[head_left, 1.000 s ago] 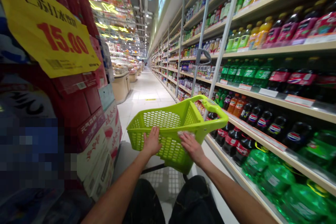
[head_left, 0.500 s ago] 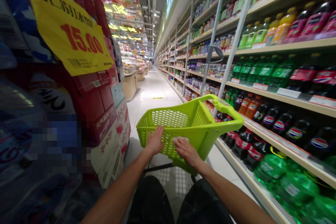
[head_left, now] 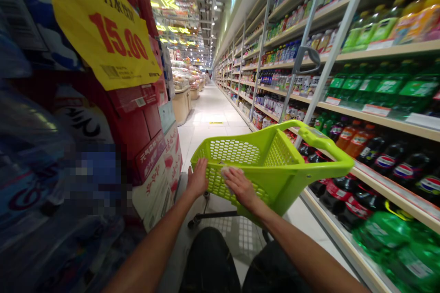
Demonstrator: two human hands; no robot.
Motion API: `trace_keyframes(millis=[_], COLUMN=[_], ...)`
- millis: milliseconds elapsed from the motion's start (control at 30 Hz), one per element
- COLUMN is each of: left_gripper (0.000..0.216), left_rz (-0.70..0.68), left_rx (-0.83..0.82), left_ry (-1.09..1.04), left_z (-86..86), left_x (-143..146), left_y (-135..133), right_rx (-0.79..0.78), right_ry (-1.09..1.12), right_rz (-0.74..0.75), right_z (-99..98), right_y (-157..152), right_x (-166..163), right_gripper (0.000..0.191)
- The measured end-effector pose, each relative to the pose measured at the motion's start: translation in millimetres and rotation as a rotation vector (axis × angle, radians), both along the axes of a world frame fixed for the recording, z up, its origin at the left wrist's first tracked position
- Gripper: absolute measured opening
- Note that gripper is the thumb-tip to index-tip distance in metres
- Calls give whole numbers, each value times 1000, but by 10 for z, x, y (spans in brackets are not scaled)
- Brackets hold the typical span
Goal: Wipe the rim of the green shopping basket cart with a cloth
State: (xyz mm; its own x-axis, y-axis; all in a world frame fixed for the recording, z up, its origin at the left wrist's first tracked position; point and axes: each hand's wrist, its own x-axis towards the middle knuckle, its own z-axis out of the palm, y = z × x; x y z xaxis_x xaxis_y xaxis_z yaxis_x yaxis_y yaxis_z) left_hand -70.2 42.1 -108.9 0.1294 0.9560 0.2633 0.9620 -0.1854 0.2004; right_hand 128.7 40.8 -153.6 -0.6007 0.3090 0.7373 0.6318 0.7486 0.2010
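A lime-green shopping cart (head_left: 288, 178) with a honeycomb-holed basket stands in front of my knees, its handle to the right. My left hand (head_left: 198, 179) rests at the narrow left end of the basket, fingers stretched upward near the rim, holding nothing that I can see. Against the basket's near side, just below the rim, my right hand (head_left: 239, 187) presses a crumpled white cloth or tissue (head_left: 227, 171) under its fingers. The cloth is mostly covered by that hand.
On the right, a long shelf (head_left: 381, 119) carries rows of drink bottles. Stacked cartons (head_left: 165, 165) rise close on the left beneath a yellow price sign (head_left: 113, 41). A tiled aisle (head_left: 206, 105) runs ahead past display counters (head_left: 181, 103).
The cart and shelves now appear farther right in view. Both hands have shifted along the basket toward its left end, the white cloth moving with my right hand.
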Motion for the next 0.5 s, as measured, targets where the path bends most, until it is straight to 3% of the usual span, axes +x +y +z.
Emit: trace_keyframes(millis=[67, 167, 267, 433, 500], left_gripper=[68, 67, 70, 77, 79], left_rz=[50, 21, -2, 108, 83], left_rx=[-31, -67, -65, -10, -103], left_ry=[-10, -77, -295, -678, -729], left_z=[-28, -41, -42, -190, -271], left_x=[-107, -239, -377, -616, -672], left_y=[35, 88, 172, 283, 262], right_rx=[-3, -38, -76, -62, -95], right_ry=[10, -76, -106, -40, -83], right_rz=[-18, 51, 98, 90, 70], right_z=[12, -180, -287, 48, 26], right_y=[75, 130, 155, 331, 379], right_x=[-113, -263, -462, -959, -1081], right_gripper=[23, 21, 21, 23, 20])
